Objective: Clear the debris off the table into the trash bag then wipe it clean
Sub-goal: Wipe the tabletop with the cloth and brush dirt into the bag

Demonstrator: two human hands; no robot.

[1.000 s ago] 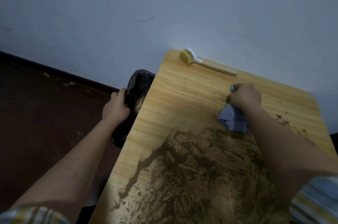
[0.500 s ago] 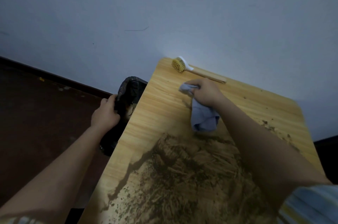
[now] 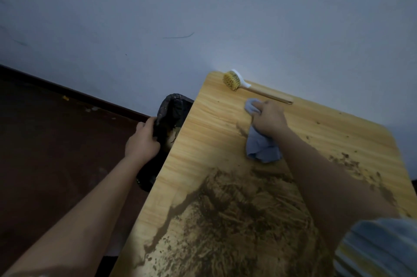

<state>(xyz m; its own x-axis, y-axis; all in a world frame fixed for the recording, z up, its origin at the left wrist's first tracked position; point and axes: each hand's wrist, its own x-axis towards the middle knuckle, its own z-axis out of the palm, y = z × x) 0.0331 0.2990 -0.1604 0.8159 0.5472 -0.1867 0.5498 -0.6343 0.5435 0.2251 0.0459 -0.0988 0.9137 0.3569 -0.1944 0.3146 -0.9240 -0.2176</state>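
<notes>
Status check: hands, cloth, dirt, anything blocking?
Left hand grips trash bag rim at table edge. Right hand grips cloth. Dirt smeared across near half. Brush lies beyond, touching nothing.

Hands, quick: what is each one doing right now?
Left hand: grips the rim of the black trash bag beside the table.
Right hand: grips the grey cloth on the table.

No writing, label, brand or number could be read anywhere: nothing showed on the table (image 3: 203,132), on the brush (image 3: 232,81) at its far edge, or on the wall (image 3: 203,5).
</notes>
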